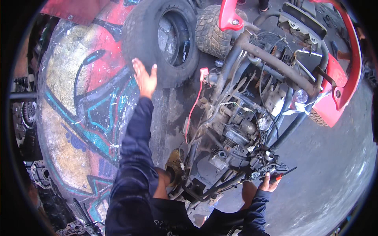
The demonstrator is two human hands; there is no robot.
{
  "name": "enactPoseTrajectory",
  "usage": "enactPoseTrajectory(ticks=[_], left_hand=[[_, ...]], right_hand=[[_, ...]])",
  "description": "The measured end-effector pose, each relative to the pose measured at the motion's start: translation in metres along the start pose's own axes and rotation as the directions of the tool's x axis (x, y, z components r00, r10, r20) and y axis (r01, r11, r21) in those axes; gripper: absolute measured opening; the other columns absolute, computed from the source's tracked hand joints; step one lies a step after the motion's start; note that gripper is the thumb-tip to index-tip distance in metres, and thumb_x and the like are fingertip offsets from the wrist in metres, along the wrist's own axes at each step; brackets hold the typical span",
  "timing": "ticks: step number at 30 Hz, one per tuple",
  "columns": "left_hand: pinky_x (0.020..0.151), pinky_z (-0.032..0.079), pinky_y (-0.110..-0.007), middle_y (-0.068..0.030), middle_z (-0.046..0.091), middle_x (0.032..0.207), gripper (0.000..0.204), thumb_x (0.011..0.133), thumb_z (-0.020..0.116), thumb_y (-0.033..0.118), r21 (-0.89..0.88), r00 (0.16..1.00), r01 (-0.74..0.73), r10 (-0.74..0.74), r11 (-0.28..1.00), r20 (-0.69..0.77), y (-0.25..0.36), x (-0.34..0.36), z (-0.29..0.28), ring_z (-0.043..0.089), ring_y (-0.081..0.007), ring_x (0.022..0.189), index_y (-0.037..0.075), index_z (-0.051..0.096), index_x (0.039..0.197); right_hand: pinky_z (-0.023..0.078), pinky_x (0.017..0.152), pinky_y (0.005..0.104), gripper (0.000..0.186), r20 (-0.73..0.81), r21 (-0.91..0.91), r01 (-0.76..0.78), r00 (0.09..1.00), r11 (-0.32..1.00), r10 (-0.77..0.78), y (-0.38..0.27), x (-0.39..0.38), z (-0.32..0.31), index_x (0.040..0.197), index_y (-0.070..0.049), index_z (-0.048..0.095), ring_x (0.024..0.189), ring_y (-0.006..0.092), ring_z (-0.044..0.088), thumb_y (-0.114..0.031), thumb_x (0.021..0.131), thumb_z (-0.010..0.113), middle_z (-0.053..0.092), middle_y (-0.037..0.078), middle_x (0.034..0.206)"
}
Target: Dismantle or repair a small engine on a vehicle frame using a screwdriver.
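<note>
My left hand [145, 80] is raised with its thumb spread from the fingers. It holds nothing, and it appears in front of the painted wall [106, 106], beside a large black tire [136, 43]. Low on the right, my right hand [269, 184] is closed on a screwdriver [280, 176] with a red-and-black handle, its thin dark shaft pointing up and right. That hand is next to a carburetor [269, 156] at the near end of the engine [238, 135]. The engine sits in the bare tube frame [275, 65] of a vehicle between my legs.
A knobbly wheel [212, 33] and red fenders [332, 94] are at the vehicle's far end. Loose cables run along the frame, among them a red wire [192, 112]. A plastic bottle [301, 96] rests against the right tube. Metal parts [39, 173] lie beyond the wall.
</note>
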State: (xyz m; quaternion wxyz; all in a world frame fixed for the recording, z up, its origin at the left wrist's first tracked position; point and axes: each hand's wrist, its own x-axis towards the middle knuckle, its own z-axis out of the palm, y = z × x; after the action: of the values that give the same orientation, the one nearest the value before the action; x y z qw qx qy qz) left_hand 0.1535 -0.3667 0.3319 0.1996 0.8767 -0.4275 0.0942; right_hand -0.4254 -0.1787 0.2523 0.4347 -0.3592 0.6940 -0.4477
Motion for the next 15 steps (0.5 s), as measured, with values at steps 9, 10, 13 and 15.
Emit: enactPoseTrajectory(ticks=[9,10,13,15], left_hand=[[0.108,0.019,-0.05,-0.0135,0.009,0.151,0.067,0.081,0.058,0.018,-0.01,0.936,-0.261,0.255,0.965,0.244,-0.045,0.065,0.041,0.012,-0.0308,0.139,0.02,0.029,0.142],[0.11,0.02,-0.037,-0.0175,0.015,0.149,0.066,0.081,0.059,0.022,0.018,0.923,-0.293,0.278,0.956,0.266,-0.049,0.078,0.042,0.016,-0.0308,0.138,0.014,0.031,0.14],[0.102,0.032,-0.033,-0.016,0.049,0.131,0.057,0.084,0.057,0.029,0.098,0.882,-0.377,0.325,0.921,0.342,-0.036,0.131,0.033,0.044,-0.0263,0.124,0.004,0.042,0.132],[0.102,0.034,-0.034,-0.0185,0.043,0.134,0.071,0.076,0.063,0.007,-0.157,0.807,-0.269,0.311,0.95,0.502,-0.037,0.144,0.028,0.042,-0.028,0.124,0.01,0.032,0.14]], right_hand=[[0.038,0.092,0.0337,0.05,-0.034,0.039,0.062,0.998,0.997,-0.06,0.021,-0.002,-0.004,0.122,0.005,0.04,0.099,0.0206,0.049,-0.012,0.082,0.064,0.051,0.013,0.11],[0.038,0.091,0.0336,0.05,-0.052,0.053,0.109,0.993,0.993,-0.106,0.018,-0.011,-0.01,0.121,0.005,0.04,0.098,0.0203,0.048,-0.013,0.082,0.064,0.051,0.013,0.11],[0.043,0.068,0.0262,0.024,-0.148,-0.014,0.114,0.982,0.993,-0.115,0.01,0.006,0.0,0.106,0.004,0.054,0.074,0.0136,0.05,-0.011,0.087,0.057,0.054,0.005,0.089],[0.032,0.05,0.0245,0.028,-0.182,-0.103,0.18,0.963,0.978,-0.197,0.017,0.015,0.002,0.09,0.001,0.056,0.058,0.0086,0.04,-0.025,0.085,0.062,0.048,0.001,0.07]])
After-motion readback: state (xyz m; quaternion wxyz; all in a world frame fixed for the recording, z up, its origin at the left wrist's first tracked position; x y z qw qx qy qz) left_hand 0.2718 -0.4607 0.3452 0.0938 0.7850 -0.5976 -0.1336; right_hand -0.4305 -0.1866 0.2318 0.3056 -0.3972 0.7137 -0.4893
